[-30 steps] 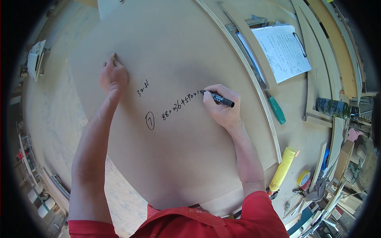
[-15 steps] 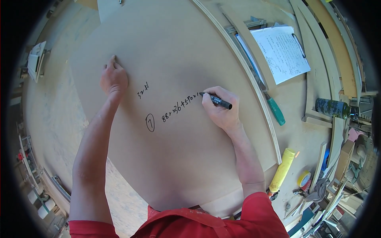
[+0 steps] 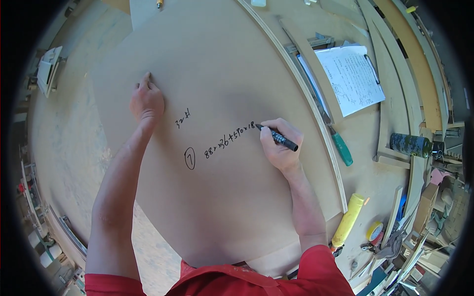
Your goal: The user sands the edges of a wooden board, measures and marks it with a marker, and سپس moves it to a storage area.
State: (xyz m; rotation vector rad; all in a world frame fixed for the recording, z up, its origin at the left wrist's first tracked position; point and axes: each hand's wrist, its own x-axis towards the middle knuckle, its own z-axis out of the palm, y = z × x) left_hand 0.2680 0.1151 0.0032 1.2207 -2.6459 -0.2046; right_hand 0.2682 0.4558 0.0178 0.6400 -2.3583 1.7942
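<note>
Rightward along the written line, the right hand has moved, fingers pinching a black marker; left hand flat, steadying the brown board. A slip could smear ink.

A white printed sheet on a clipboard lies right of the board; yellow tube lower right.

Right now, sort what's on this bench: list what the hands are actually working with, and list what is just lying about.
In use:
- brown board, flat and written on
- black marker, gripped in the right hand, tip on the board
- left hand, pressed flat on the board

Lying about:
- clipboard with paper
- green-handled tool
- yellow tube
- green can
- yellow tape roll
</note>
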